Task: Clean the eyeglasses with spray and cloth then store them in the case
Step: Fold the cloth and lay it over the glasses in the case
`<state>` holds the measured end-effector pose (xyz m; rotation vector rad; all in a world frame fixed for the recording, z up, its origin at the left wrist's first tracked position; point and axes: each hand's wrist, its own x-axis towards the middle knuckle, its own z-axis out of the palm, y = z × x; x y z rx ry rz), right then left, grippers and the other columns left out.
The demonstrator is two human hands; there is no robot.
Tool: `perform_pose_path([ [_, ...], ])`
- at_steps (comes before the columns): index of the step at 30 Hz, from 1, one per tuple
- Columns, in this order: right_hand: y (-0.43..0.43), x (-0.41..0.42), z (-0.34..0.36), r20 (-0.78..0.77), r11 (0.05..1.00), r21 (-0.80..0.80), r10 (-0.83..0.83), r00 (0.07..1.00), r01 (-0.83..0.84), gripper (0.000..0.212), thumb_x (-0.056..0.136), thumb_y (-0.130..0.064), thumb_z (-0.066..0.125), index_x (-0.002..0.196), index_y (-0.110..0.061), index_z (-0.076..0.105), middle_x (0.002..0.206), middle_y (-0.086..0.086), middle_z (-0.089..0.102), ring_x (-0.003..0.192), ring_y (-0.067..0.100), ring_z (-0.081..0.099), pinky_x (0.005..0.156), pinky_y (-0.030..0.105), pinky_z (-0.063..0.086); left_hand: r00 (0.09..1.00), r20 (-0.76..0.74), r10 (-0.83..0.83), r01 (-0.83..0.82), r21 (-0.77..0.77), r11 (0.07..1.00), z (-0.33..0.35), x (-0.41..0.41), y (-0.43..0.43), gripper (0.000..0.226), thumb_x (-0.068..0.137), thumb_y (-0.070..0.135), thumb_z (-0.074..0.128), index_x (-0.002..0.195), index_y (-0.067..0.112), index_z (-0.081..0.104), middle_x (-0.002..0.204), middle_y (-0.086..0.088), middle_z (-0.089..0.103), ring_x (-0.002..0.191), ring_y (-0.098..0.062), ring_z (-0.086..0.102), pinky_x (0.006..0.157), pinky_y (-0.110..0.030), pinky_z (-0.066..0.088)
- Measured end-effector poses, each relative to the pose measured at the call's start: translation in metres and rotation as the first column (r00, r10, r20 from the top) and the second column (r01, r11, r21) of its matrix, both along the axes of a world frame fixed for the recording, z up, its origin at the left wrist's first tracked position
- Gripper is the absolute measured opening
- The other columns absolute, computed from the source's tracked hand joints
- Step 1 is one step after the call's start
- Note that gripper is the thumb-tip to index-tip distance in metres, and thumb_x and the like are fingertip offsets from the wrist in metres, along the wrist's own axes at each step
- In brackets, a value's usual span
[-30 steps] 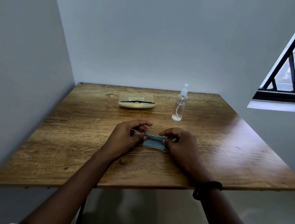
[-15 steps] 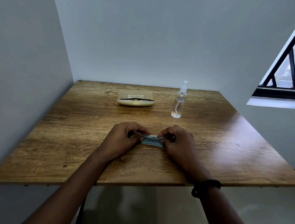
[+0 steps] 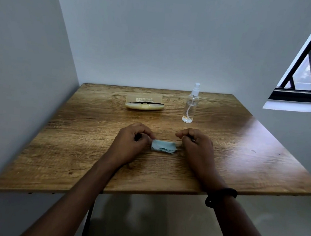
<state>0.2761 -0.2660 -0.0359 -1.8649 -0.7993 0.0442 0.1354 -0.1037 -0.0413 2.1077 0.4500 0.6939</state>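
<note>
A small folded light-blue cloth (image 3: 164, 146) lies flat on the wooden table (image 3: 74, 148), near its front middle. My left hand (image 3: 132, 144) is curled, and its fingertips pinch the cloth's left end. My right hand (image 3: 195, 147) is curled too, just off the cloth's right end, with nothing visible in it. Black eyeglasses (image 3: 145, 103) rest folded in an open beige case (image 3: 143, 107) at the back middle. To the right of the case, a clear spray bottle (image 3: 190, 105) with a white nozzle stands upright.
Walls close the table in on the left and at the back. A barred window (image 3: 307, 74) is at the upper right. A dark band sits on my right wrist (image 3: 221, 196). The table's front edge crosses under my forearms.
My hands have drawn apart from the cloth's middle. The cloth, bunched between the fingers before, now lies folded flat on the table, and my right hand has come off it.
</note>
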Motion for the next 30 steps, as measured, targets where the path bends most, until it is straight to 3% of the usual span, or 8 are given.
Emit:
perform_pose_path([
  [2,0.002,0.002,-0.002,0.047,0.998,-0.053,-0.030,0.998,0.033,0.020,0.098,-0.018,0.057,0.105,-0.022,0.075,0.109,-0.003,0.069,0.103,0.009,0.061,0.090,0.030,0.050,0.999,-0.017,0.029,-0.029,0.016,0.999,-0.002,0.004,0.002,0.014,0.097,0.024,0.064,0.105,0.026,0.076,0.108,0.014,0.062,0.102,0.004,0.057,0.079,-0.008,0.044],
  [4,0.004,0.002,-0.003,0.097,0.987,-0.158,-0.009,0.995,0.025,0.021,0.099,-0.028,0.058,0.112,-0.022,0.073,0.114,0.000,0.064,0.112,0.016,0.056,0.096,0.038,0.048,0.996,-0.080,0.038,-0.030,0.098,0.995,-0.007,0.008,0.003,0.023,0.097,0.039,0.063,0.115,0.030,0.073,0.115,0.013,0.058,0.111,0.001,0.053,0.089,-0.017,0.044],
  [6,0.004,-0.001,-0.004,0.136,0.959,-0.282,0.044,0.990,-0.004,0.024,0.095,-0.034,0.061,0.115,-0.024,0.072,0.119,-0.002,0.059,0.120,0.019,0.047,0.101,0.040,0.045,0.984,-0.170,0.055,-0.018,0.213,0.977,-0.011,0.011,0.002,0.029,0.094,0.047,0.064,0.118,0.033,0.072,0.122,0.013,0.055,0.120,-0.006,0.047,0.096,-0.028,0.043],
  [9,0.003,-0.005,-0.001,0.193,0.914,-0.405,0.100,0.976,-0.014,0.030,0.090,-0.037,0.068,0.118,-0.026,0.070,0.124,-0.005,0.052,0.123,0.017,0.038,0.103,0.035,0.039,0.975,-0.212,0.063,-0.003,0.270,0.963,-0.012,0.011,0.000,0.029,0.090,0.046,0.070,0.116,0.034,0.072,0.123,0.012,0.054,0.123,-0.010,0.043,0.099,-0.031,0.042],
  [14,0.001,-0.004,0.000,0.193,0.910,-0.413,0.134,0.972,-0.043,0.031,0.086,-0.036,0.072,0.116,-0.026,0.070,0.125,-0.007,0.054,0.125,0.015,0.039,0.101,0.031,0.035,0.979,-0.194,0.060,-0.005,0.274,0.962,-0.010,0.009,-0.001,0.024,0.088,0.044,0.073,0.111,0.037,0.070,0.121,0.013,0.054,0.122,-0.012,0.046,0.099,-0.033,0.044],
  [26,0.000,0.001,-0.003,0.170,0.921,-0.373,0.186,0.968,-0.111,0.009,0.081,-0.031,0.078,0.086,-0.030,0.070,0.115,-0.012,0.064,0.116,0.012,0.051,0.095,0.035,0.045,0.977,-0.210,0.047,0.006,0.243,0.970,-0.007,0.008,-0.003,0.018,0.087,0.039,0.075,0.101,0.030,0.069,0.125,0.016,0.058,0.121,-0.008,0.049,0.102,-0.036,0.045],
  [30,-0.003,0.002,-0.002,0.066,0.960,-0.242,0.164,0.984,-0.144,0.008,0.082,-0.028,0.078,0.086,-0.029,0.071,0.102,-0.011,0.069,0.096,0.008,0.063,0.085,0.037,0.056,0.990,-0.139,0.013,0.002,0.104,0.995,-0.006,0.006,-0.001,0.011,0.087,0.030,0.076,0.096,0.030,0.069,0.120,0.019,0.065,0.116,-0.002,0.058,0.103,-0.038,0.049],
])
